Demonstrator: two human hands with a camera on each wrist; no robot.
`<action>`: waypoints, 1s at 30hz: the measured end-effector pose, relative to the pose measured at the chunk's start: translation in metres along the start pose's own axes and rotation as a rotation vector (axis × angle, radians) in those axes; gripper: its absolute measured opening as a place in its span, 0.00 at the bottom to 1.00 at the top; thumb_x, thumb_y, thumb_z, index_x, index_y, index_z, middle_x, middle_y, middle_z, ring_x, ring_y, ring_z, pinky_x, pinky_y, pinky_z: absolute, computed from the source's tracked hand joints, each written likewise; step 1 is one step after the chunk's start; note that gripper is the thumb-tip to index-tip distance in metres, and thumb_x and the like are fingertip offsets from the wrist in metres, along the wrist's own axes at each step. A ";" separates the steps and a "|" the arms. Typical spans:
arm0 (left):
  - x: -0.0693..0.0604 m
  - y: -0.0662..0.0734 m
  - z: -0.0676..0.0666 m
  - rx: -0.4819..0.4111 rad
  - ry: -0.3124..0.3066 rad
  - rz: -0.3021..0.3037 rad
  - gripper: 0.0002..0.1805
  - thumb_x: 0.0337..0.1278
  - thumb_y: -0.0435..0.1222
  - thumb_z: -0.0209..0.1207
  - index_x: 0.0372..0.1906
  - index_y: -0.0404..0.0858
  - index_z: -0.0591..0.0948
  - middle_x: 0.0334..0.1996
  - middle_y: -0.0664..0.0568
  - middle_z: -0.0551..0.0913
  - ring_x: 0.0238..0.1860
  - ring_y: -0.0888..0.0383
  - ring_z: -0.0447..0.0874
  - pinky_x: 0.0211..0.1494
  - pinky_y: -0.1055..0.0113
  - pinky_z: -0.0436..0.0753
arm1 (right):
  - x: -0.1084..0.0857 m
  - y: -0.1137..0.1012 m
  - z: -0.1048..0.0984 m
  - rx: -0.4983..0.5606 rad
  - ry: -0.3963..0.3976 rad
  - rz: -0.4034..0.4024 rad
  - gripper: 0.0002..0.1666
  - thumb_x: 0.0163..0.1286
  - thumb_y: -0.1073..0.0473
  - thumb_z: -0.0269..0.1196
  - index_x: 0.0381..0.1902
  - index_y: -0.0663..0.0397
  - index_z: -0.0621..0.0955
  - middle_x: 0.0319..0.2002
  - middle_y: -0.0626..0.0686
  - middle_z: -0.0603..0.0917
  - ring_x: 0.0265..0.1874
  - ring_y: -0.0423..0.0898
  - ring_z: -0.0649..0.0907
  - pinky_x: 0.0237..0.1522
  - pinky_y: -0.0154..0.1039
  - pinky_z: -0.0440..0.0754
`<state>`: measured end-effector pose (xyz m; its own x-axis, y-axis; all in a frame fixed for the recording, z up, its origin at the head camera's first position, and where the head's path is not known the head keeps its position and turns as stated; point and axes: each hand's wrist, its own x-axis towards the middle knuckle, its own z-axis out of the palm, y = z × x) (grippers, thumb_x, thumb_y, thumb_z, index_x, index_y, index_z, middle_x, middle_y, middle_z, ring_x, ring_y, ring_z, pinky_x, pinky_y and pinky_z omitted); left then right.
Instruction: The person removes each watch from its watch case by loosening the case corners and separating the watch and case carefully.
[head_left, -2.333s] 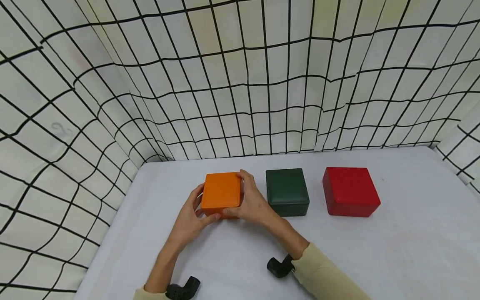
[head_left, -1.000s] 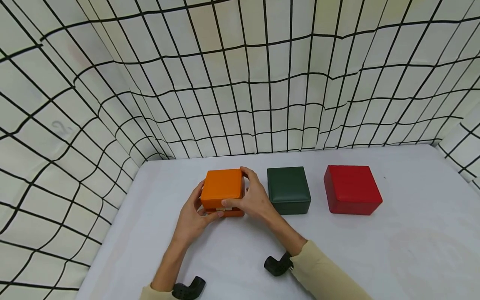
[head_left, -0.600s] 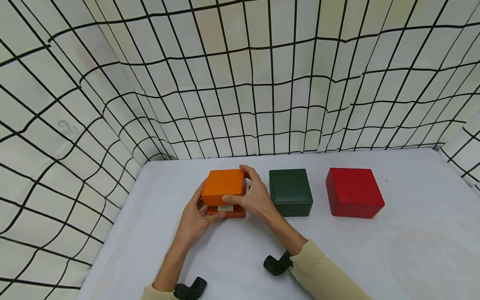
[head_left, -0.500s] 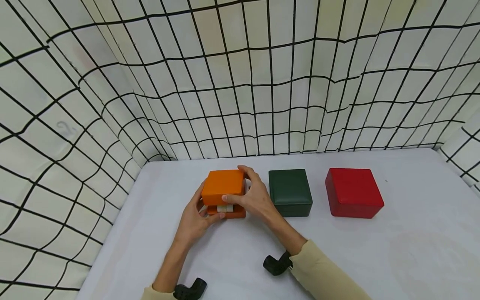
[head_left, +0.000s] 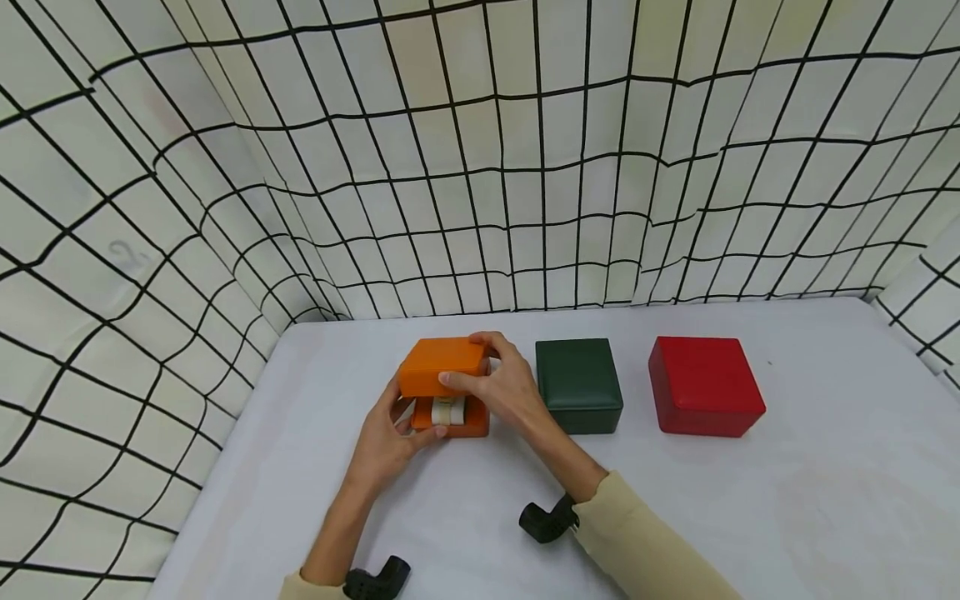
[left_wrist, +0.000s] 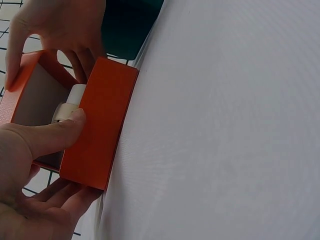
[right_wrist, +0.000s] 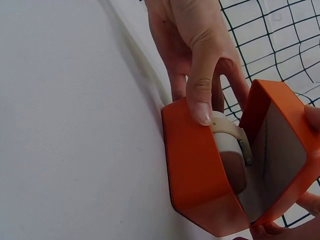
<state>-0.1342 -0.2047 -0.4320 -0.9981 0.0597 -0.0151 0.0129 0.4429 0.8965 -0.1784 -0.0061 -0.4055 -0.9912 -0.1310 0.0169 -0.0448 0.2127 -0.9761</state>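
On the white table stands an orange box, its lid point(head_left: 442, 367) tilted partly up and its base point(head_left: 474, 423) on the cloth. Inside lies a white cushion point(head_left: 448, 411) with a beige buckled strap point(right_wrist: 226, 126) round it, like a watch strap; any dial is hidden. My left hand point(head_left: 384, 446) grips the base at its left, thumb on the front edge and fingers along the side. My right hand point(head_left: 510, 385) holds the lid from the right, thumb at its front edge and fingers at the back. In the right wrist view the lid's pale lining point(right_wrist: 285, 145) shows.
A dark green box point(head_left: 577, 379) stands just right of my right hand, its lid down. Farther right is a closed red box point(head_left: 705, 379). Black netting over white sheeting point(head_left: 540, 167) borders the table's back and left. Black wrist mounts point(head_left: 378, 577) hang below both wrists.
The orange lid was down at first; my right hand has raised it at the front, uncovering the white cushion. My left hand stays on the base. The green and red boxes have not moved.
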 end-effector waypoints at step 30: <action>0.001 -0.003 -0.001 -0.076 -0.015 0.012 0.61 0.51 0.26 0.75 0.85 0.46 0.50 0.81 0.41 0.60 0.81 0.40 0.61 0.76 0.53 0.70 | 0.009 -0.012 0.000 -0.058 0.035 0.057 0.40 0.62 0.35 0.71 0.66 0.47 0.78 0.59 0.57 0.83 0.56 0.55 0.80 0.59 0.54 0.81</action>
<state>-0.1355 -0.2071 -0.4345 -0.9969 0.0782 -0.0105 0.0194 0.3726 0.9278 -0.1869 -0.0102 -0.3936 -0.9961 -0.0831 -0.0294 0.0055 0.2746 -0.9615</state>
